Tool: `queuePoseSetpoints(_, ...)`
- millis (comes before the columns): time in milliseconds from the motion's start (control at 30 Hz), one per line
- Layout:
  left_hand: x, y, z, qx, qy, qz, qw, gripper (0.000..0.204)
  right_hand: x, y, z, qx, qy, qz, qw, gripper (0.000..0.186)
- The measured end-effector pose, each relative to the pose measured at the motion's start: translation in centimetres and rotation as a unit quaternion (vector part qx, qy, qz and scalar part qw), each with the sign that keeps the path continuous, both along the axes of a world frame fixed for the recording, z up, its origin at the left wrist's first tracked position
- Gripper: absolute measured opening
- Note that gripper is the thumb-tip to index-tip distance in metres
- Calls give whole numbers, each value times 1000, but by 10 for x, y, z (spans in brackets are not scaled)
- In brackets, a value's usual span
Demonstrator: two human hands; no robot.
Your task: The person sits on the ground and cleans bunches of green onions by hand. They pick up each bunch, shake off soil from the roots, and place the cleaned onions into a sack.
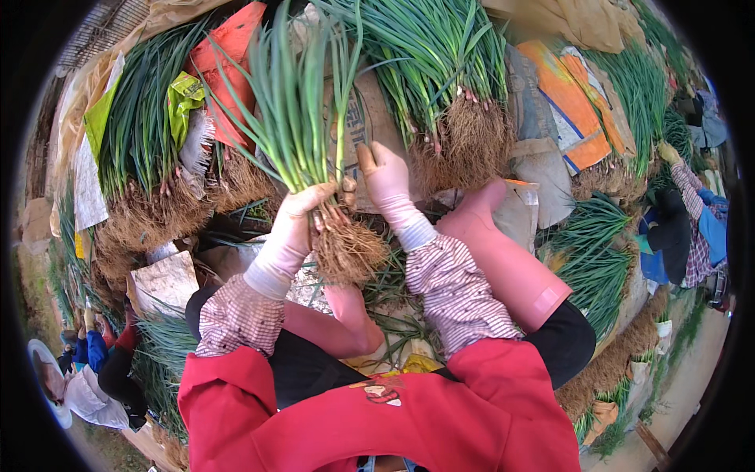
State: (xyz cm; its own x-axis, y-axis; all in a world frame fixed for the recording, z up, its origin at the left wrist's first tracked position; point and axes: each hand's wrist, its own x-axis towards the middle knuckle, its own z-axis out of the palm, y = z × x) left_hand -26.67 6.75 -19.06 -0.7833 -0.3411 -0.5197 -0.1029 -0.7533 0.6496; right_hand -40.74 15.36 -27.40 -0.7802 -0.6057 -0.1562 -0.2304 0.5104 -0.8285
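A bunch of green onions [303,118] stands upright in front of me, its brown roots [350,250] hanging down over my lap. My left hand [297,214], in a pale pink glove, is closed round the bunch just above the roots. Brown-stained fingertips show at the far side of the stems. Just right of the leaves is my right hand [387,177], also gloved, with soiled fingers raised and partly apart. Nothing shows in its grasp. A large pile of green onions [440,71] lies beyond it, roots toward me.
More green onions [153,110] lie at the left between sacks, beside a red sack [228,75]. An orange sack [566,102] is at the right. My pink boots [511,259] flank the loose leaves below. Other people [692,212] sit at the far right and lower left.
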Motion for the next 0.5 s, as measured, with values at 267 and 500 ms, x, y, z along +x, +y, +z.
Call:
queuePoseSetpoints(267, 7, -24, -19, 50, 61, -46, 996, 36, -87, 73, 11, 280, 166, -4, 946, 38)
queuePoseSetpoints(500, 7, -15, -49, 94, -35, -76, 992, 29, 35, 63, 54, 83, 179, 262, 945, 21)
